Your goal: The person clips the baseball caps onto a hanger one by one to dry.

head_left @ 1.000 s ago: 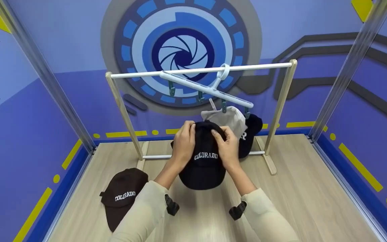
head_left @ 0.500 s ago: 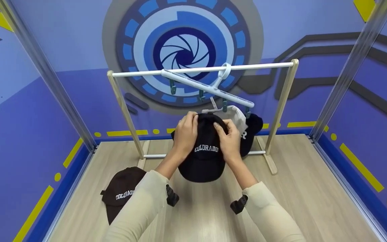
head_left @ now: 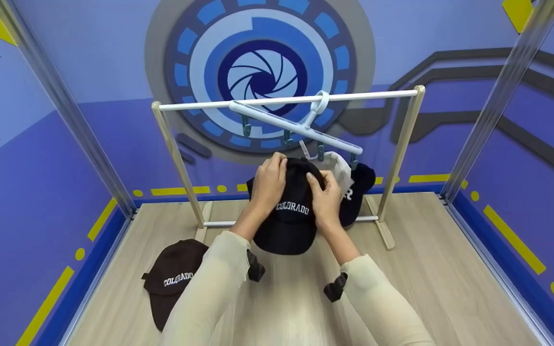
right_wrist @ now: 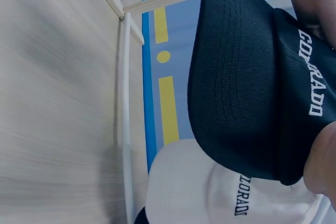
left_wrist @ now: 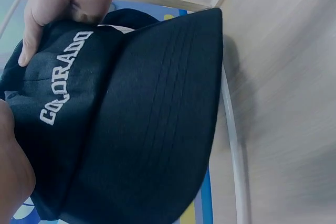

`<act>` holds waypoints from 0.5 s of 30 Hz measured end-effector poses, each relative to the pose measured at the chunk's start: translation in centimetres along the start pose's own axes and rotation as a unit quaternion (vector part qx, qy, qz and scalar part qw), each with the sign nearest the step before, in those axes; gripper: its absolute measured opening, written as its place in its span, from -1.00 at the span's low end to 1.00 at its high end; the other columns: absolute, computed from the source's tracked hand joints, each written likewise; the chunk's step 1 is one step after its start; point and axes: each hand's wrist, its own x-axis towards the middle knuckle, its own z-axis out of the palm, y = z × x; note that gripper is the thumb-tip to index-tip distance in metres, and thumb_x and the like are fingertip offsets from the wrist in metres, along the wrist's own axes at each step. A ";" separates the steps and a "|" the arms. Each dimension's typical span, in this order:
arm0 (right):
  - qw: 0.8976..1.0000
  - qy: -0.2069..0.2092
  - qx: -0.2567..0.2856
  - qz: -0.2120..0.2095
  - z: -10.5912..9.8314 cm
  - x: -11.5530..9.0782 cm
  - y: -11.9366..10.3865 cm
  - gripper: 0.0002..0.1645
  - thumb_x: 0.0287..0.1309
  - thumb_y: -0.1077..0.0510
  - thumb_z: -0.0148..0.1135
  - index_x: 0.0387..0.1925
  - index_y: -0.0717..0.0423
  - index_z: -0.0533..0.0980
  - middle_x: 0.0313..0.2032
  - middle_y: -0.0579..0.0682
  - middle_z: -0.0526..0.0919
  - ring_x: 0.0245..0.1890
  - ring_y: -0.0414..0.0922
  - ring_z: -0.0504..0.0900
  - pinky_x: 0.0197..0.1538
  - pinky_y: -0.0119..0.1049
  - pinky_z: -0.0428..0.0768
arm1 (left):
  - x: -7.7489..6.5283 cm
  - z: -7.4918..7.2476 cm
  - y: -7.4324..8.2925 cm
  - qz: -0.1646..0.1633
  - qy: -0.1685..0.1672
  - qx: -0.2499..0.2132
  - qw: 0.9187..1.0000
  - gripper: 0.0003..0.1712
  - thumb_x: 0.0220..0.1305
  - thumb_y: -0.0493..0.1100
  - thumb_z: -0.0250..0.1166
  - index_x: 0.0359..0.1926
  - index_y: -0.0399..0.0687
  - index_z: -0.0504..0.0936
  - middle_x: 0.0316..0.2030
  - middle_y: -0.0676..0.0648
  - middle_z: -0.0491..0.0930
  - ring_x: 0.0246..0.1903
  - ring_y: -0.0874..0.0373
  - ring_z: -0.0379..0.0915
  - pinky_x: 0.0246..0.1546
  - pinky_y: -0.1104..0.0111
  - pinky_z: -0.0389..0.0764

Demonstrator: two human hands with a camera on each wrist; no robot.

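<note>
Both hands hold a black baseball cap [head_left: 285, 235] with white COLORADO lettering, its brim pointing down toward me. At the left side of its crown, the left hand [head_left: 268, 185] grips the fabric. The right hand [head_left: 326, 199] pinches the upper right edge, thumb on the front. Just above hangs a pale blue hanger [head_left: 296, 127] with green clips [head_left: 246, 129]. A white cap [head_left: 338, 169] hangs behind the right hand, and a second black cap [head_left: 362, 181] with a white letter hangs beside it. In the right wrist view, the white cap [right_wrist: 178, 182] appears below the held cap's brim.
The hanger hooks over the white bar [head_left: 373, 95] of a wooden rack [head_left: 404, 149]. A brown COLORADO cap [head_left: 176, 269] lies on the wooden tabletop [head_left: 450, 269] at the left, partly behind the left sleeve. Blue patterned walls [head_left: 108, 144] and metal posts [head_left: 498, 91] enclose the table.
The held black cap has risen toward the hanger. My left hand has moved up and slightly right with it. The right hand has risen a little, keeping its pinch.
</note>
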 end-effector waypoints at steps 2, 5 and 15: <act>1.000 0.001 0.004 0.004 0.0 0.2 0.1 -0.75 0.20 0.27 0.21 -0.24 0.46 0.48 -0.30 0.22 0.59 -0.32 -0.10 0.54 -0.21 -0.39 0.50 | 0.2 0.2 0.0 -0.001 0.001 0.007 1.000 -0.75 0.47 -0.11 -0.04 -0.17 -0.13 0.53 -0.38 -0.09 0.59 -0.34 0.03 0.53 -0.32 0.22 0.52; 1.000 0.008 0.002 0.005 0.0 0.4 0.3 -0.76 0.20 0.28 0.21 -0.24 0.47 0.48 -0.29 0.23 0.60 -0.31 -0.09 0.54 -0.21 -0.40 0.50 | 0.5 0.5 0.0 -0.004 0.000 0.011 1.000 -0.76 0.46 -0.12 -0.03 -0.18 -0.13 0.53 -0.37 -0.09 0.60 -0.33 0.01 0.54 -0.30 0.21 0.52; 0.999 0.034 0.013 0.021 -0.8 0.8 0.7 -0.75 0.20 0.30 0.20 -0.23 0.50 0.45 -0.28 0.24 0.56 -0.27 -0.08 0.50 -0.18 -0.43 0.46 | 3.3 0.8 -1.0 -0.130 -0.015 -0.171 0.977 -0.49 0.29 -0.02 0.21 0.16 -0.17 0.35 0.06 -0.17 0.42 0.05 0.03 0.38 0.10 0.28 0.39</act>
